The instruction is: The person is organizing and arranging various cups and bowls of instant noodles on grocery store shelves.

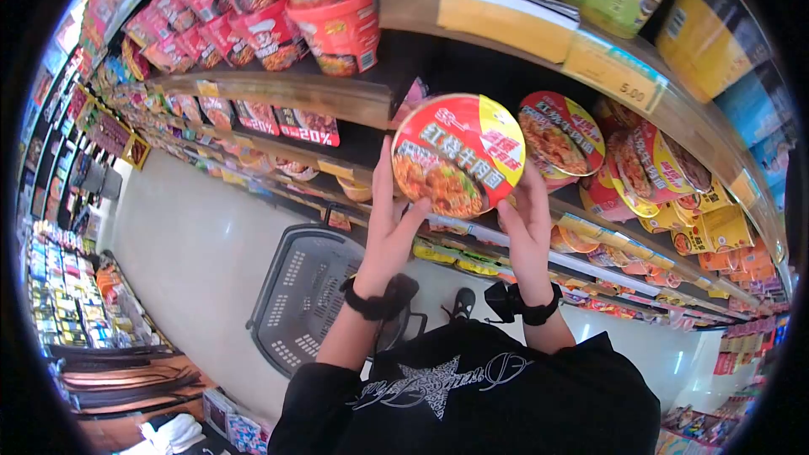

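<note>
A round instant noodle bowl (459, 156) with a red and yellow lid is held up in front of the shelf, its lid facing me. My left hand (393, 215) grips its left side, thumb near the lid's lower edge. On the other side my right hand (527, 215) holds the rim, thumb at the lower right. Both wrists wear black bands with devices. Just right of the held bowl, a similar noodle bowl (561, 136) rests on the shelf, with more bowls stacked beyond it.
A grey shopping basket (291, 303) is below on the left, over the pale floor (194, 236). Red noodle cups (337, 29) fill the upper left shelf. A yellow price tag (613, 72) lines the shelf edge above the bowls. Further shelves run along both sides.
</note>
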### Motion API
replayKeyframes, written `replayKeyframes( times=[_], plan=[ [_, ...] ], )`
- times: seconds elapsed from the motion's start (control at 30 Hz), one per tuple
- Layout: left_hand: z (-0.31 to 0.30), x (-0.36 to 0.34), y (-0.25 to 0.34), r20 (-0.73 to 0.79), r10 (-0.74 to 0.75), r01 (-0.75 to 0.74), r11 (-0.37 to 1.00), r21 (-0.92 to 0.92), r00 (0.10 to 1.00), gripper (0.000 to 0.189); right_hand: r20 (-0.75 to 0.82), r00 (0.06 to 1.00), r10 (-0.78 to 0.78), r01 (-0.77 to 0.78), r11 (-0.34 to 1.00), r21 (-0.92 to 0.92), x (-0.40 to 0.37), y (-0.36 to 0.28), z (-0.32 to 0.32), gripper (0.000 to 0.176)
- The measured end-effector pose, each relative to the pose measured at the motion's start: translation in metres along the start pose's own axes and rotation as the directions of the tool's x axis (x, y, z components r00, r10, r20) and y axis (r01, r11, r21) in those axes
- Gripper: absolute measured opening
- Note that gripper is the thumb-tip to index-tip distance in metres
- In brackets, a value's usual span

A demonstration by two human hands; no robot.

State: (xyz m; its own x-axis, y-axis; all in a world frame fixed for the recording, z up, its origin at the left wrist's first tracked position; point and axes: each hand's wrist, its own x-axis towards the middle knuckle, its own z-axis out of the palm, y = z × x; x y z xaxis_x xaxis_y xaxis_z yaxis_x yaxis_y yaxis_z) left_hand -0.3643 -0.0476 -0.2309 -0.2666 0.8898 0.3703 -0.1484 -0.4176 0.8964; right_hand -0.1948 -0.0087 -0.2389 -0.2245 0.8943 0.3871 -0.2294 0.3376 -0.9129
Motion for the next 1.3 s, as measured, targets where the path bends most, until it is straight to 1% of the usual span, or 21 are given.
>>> replayKeyframes(
  times=[0.03, 0.07, 0.1, 0.13, 0.2, 0.23, 0.27, 0.3, 0.33, 0.43, 0.53, 0.57, 0.67, 0.8, 0.9, 0.97, 1.03, 1.1, 1.13, 1.23, 1.3],
  plan=[
    [0.006, 0.011, -0.001, 0.015, 0.01, -0.009, 1.0, -0.028, 1.0, 0.075, 0.003, 1.0, -0.021, 0.021, 1.0, -0.008, 0.006, 0.001, -0.003, 0.059],
    [0.009, 0.022, -0.004, 0.028, 0.02, -0.018, 0.998, -0.056, 0.999, 0.075, 0.02, 1.0, -0.009, 0.01, 0.999, -0.04, 0.012, 0.011, -0.007, 0.065],
    [0.012, 0.03, -0.008, 0.038, 0.026, -0.023, 0.996, -0.084, 0.999, 0.074, 0.021, 1.0, 0.014, -0.013, 0.999, -0.042, 0.015, 0.013, -0.008, 0.065],
    [0.014, 0.038, -0.014, 0.022, 0.026, -0.025, 0.999, -0.041, 0.999, 0.07, 0.022, 0.999, 0.037, -0.036, 0.998, -0.044, 0.017, 0.015, -0.007, 0.066],
    [0.019, 0.048, -0.015, 0.0, -0.008, 0.008, 0.998, -0.063, 1.0, 0.069, 0.025, 0.999, 0.047, -0.046, 0.998, -0.048, 0.022, 0.021, -0.008, 0.069],
    [0.021, 0.052, -0.015, -0.012, -0.025, 0.024, 0.997, -0.076, 1.0, 0.068, 0.024, 0.999, 0.043, -0.041, 0.996, -0.079, 0.024, 0.02, -0.007, 0.069],
    [0.023, 0.055, -0.016, -0.059, -0.037, 0.036, 0.999, -0.022, 0.998, 0.065, 0.023, 0.999, 0.039, -0.036, 0.993, -0.111, 0.024, 0.019, -0.006, 0.07],
    [0.025, 0.057, -0.014, -0.074, -0.053, 0.049, 0.998, -0.049, 0.996, 0.065, 0.022, 0.999, 0.041, -0.037, 0.989, -0.144, 0.023, 0.018, -0.005, 0.07],
    [0.026, 0.058, -0.011, -0.09, -0.071, 0.064, 0.995, -0.076, 0.993, 0.066, 0.015, 0.998, 0.064, -0.061, 0.99, -0.125, 0.025, 0.014, -0.003, 0.071],
    [0.029, 0.06, -0.011, -0.11, -0.103, 0.083, 0.982, -0.172, 0.989, 0.065, 0.013, 0.999, 0.035, -0.034, 0.996, -0.083, 0.028, 0.021, -0.003, 0.074],
    [0.03, 0.06, -0.014, -0.092, -0.113, 0.091, 0.972, -0.217, 0.989, 0.063, 0.084, 0.986, 0.144, -0.148, 0.988, 0.043, 0.029, 0.012, 0.0, 0.077],
    [0.03, 0.06, -0.017, -0.081, -0.115, 0.095, 0.97, -0.223, 0.99, 0.063, 0.082, 0.985, 0.152, -0.156, 0.986, 0.05, 0.029, 0.014, 0.002, 0.077],
    [0.032, 0.061, -0.027, -0.082, -0.114, 0.097, 0.979, -0.18, 0.99, 0.064, 0.096, 0.979, 0.179, -0.184, 0.982, 0.035, 0.03, 0.024, 0.004, 0.076],
    [0.037, 0.058, -0.039, -0.107, -0.143, 0.132, 0.986, -0.101, 0.984, 0.067, 0.136, 0.953, 0.27, -0.291, 0.941, 0.174, 0.035, 0.029, 0.007, 0.071],
    [0.038, 0.06, -0.035, -0.143, -0.193, 0.169, 0.972, -0.163, 0.971, 0.069, -0.067, 0.983, 0.172, -0.166, 0.983, 0.083, 0.033, 0.048, 0.013, 0.07],
    [0.027, 0.072, -0.051, -0.119, -0.171, 0.161, 0.983, -0.088, 0.978, 0.07, -0.109, 0.994, 0.012, -0.015, 0.999, -0.03, 0.038, 0.063, 0.019, 0.071],
    [0.014, 0.088, -0.076, -0.081, -0.122, 0.125, 0.992, 0.03, 0.989, 0.07, -0.116, 0.993, 0.02, -0.021, 1.0, -0.011, 0.043, 0.066, 0.018, 0.072],
    [0.004, 0.107, -0.095, -0.014, -0.036, 0.038, 0.981, 0.19, 0.999, 0.069, -0.085, 0.98, 0.183, -0.169, 0.975, 0.142, 0.054, 0.06, 0.017, 0.075],
    [0.007, 0.108, -0.087, -0.029, -0.054, 0.059, 0.974, 0.217, 0.998, 0.067, -0.094, 0.974, 0.207, -0.19, 0.969, 0.159, 0.059, 0.059, 0.016, 0.068],
    [0.002, 0.11, -0.077, 0.028, -0.106, 0.093, 0.951, 0.295, 0.994, 0.064, -0.012, 0.969, 0.246, -0.245, 0.968, 0.053, 0.065, 0.054, 0.009, 0.069],
    [0.002, 0.103, -0.069, 0.024, -0.01, 0.0, 0.918, 0.396, 1.0, 0.061, -0.001, 0.956, 0.292, -0.292, 0.955, 0.057, 0.058, 0.045, 0.011, 0.069]
  ],
)
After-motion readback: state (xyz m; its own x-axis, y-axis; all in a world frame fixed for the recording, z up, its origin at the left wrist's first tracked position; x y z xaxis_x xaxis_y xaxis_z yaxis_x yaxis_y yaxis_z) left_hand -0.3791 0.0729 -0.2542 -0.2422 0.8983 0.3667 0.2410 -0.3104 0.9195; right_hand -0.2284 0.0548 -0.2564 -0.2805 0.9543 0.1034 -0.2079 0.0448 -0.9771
